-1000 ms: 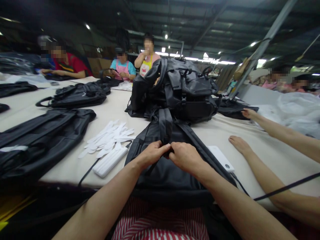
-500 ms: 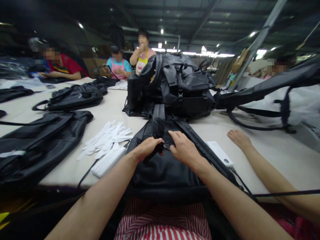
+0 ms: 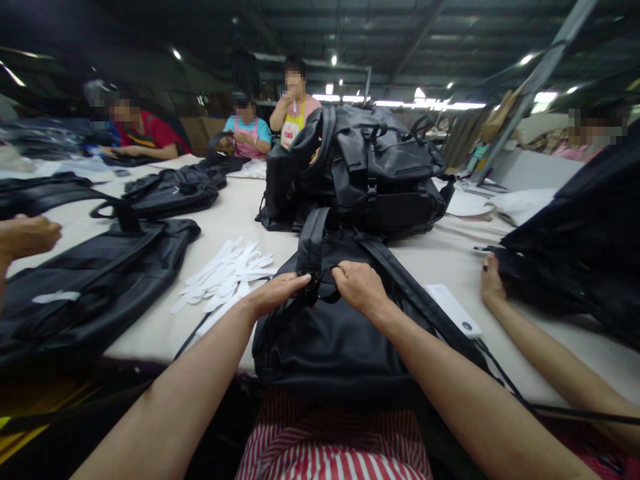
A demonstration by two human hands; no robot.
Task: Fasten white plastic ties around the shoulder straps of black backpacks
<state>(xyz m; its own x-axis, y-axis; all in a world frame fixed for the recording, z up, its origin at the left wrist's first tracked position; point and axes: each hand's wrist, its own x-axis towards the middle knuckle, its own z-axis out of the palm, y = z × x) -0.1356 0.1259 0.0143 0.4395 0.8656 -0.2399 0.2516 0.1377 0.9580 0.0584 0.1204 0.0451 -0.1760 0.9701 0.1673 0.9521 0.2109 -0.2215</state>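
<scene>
In front of me a black backpack [image 3: 335,347] lies flat at the table's near edge, its padded shoulder strap [image 3: 311,245] on top. My left hand [image 3: 283,291] is closed on the lower end of that strap, thumb uppermost, where a dark buckle partly shows. Just to its right, my right hand [image 3: 363,287] pinches a narrow black webbing strap [image 3: 327,292], which makes a small loop between my hands. The fingertips are partly hidden. The second shoulder strap [image 3: 400,273] runs down the bag's right side.
Behind stands a pile of black backpacks [image 3: 370,167]. White strips [image 3: 227,273] lie to the left, a white box-like device [image 3: 453,310] with a cord to the right. Co-workers' hands [image 3: 30,237] [image 3: 493,283] handle black bags on both sides. More people sit across the table.
My right hand has drawn the webbing into a loop between my hands. At right, a co-worker's bag has swung lower beside their hand; at left, another hand has come in with a strap.
</scene>
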